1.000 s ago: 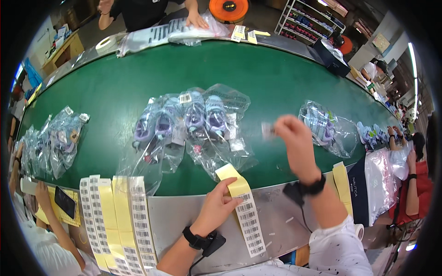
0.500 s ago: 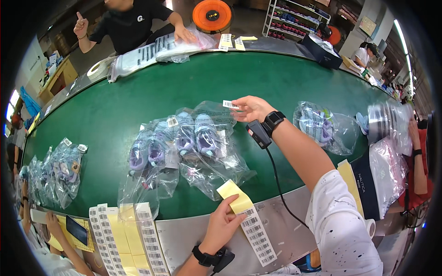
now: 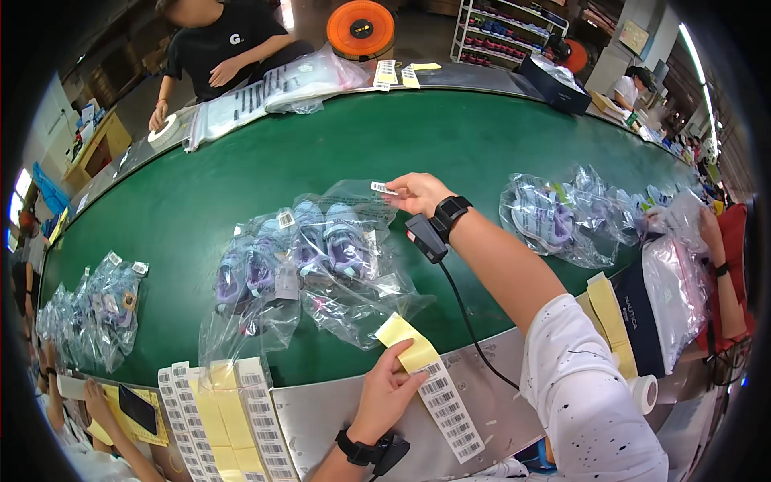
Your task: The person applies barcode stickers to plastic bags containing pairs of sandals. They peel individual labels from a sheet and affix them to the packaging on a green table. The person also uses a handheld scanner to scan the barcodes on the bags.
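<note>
- Fingers of the right hand point(image 3: 419, 193) pinch a small white barcode sticker point(image 3: 383, 188), held just above the clear bags of shoes point(image 3: 321, 257); fingers of the left hand point(image 3: 385, 394) are closed on the yellow end of a label strip point(image 3: 438, 386), thumb on top.
- Green conveyor belt point(image 3: 450, 136) spans the view, curving from left to right, and carries all the bagged shoes.
- Metal table point(image 3: 321, 410) edges the belt on the near side; the label strip lies across it, its peeled yellow backing lifted over the belt edge.
- Clear bags of purple and lilac shoes lie in an overlapping cluster mid-belt, directly under the right hand.
- More bagged shoes point(image 3: 554, 213) rest to the right, well apart from the cluster; another pile point(image 3: 104, 297) sits far left.
- Sheets of barcode labels point(image 3: 217, 410) lie on the table to the left of the left hand.
- A wrist-worn scanner point(image 3: 426, 237) hangs under the right wrist beside a black watch point(image 3: 448, 214).
</note>
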Demonstrator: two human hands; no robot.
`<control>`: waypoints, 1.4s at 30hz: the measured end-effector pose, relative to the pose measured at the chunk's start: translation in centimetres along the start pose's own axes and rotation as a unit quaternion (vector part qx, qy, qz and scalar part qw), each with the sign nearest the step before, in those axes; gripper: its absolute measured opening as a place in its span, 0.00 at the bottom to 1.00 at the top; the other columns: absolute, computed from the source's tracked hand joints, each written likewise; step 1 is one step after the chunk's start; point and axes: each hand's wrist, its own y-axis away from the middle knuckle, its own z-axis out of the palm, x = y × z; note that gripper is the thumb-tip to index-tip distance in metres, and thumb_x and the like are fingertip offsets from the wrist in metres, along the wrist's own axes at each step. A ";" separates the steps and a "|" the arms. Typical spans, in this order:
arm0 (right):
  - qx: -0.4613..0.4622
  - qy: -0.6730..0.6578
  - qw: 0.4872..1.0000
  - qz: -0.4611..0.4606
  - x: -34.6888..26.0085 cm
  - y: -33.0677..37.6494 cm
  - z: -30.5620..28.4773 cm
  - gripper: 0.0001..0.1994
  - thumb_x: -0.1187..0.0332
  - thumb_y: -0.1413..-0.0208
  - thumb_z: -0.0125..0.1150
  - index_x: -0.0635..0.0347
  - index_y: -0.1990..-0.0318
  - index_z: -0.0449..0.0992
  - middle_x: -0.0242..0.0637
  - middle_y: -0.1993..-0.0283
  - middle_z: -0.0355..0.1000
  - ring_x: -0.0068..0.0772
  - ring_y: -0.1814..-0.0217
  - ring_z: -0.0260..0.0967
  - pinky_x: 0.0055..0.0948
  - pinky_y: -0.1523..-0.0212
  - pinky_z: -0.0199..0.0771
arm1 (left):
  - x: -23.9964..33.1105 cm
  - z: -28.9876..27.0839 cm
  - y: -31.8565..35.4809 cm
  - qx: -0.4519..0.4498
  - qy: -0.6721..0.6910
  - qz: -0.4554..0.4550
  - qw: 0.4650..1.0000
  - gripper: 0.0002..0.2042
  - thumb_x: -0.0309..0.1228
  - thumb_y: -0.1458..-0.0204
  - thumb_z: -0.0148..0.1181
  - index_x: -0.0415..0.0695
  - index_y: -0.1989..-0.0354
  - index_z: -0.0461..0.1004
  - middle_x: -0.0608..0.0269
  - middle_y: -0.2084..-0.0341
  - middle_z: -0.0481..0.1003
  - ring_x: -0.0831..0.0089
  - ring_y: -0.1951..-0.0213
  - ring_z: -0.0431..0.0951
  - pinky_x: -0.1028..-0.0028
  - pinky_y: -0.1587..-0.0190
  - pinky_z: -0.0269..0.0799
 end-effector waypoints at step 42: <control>-0.011 0.461 0.841 -0.282 9.4 24.3 -4.4 0.17 0.79 0.47 0.60 0.64 0.49 0.74 0.47 0.55 0.73 0.36 0.58 0.71 0.29 0.59 0.71 | -2.3 -0.6 0.3 0.089 -0.105 0.164 0.977 0.14 0.31 0.46 0.61 0.42 0.53 0.73 0.64 0.73 0.75 0.77 0.69 0.72 0.74 0.65 0.69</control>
